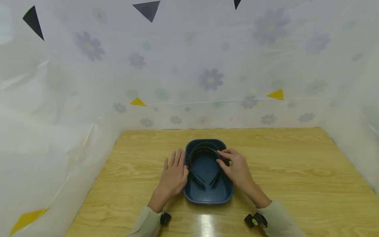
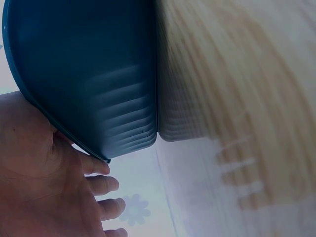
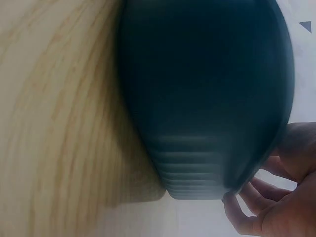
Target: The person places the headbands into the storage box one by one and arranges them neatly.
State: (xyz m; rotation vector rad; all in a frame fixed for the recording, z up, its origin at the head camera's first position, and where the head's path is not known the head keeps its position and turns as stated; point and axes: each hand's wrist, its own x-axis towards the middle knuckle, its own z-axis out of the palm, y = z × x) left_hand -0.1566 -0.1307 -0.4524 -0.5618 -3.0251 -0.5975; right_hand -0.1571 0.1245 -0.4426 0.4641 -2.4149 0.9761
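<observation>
Several black headbands (image 1: 190, 161) lie nested in a dark blue plastic tray (image 1: 208, 196), their ends toward the near side. My left hand (image 1: 173, 176) rests along the tray's left side, fingers straight and spread a little. In the left wrist view its palm (image 2: 49, 173) is beside the tray's rim. With thumb and index finger, my right hand (image 1: 237, 166) pinches the headbands at their right side, reaching over the tray's right rim. The right wrist view shows those curled fingers (image 3: 247, 217) by the rim; the tray wall hides the headbands there.
The tray stands on a wood-grain table (image 1: 290, 171). Behind and at both sides hangs a pale flowered sheet (image 1: 177, 65) with black and yellow triangles stuck on it. A dark wrist device (image 1: 256, 220) is worn at the right sleeve.
</observation>
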